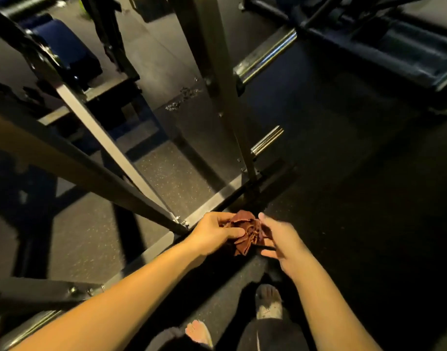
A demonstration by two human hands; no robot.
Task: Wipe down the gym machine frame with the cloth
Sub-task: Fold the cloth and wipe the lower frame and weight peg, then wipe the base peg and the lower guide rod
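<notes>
Both hands hold the bunched reddish cloth (245, 231) between them: the left hand (212, 234) pinches its near side and the right hand (280, 239) cups it from the other. Just beyond the hands stands the machine frame (217, 201), its base bar and uprights untouched by the cloth. Judging from this, wiping here is not yet under way, and the frame's bars are left to do.

left hand (215, 234): arm extended, fingers curled round cloth (245, 231) | right hand (280, 241): arm extended, pinches cloth

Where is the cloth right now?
Head view, lower centre: the reddish-brown cloth is bunched between the left hand and right hand, both holding it, close to the frame's floor bar.
</notes>
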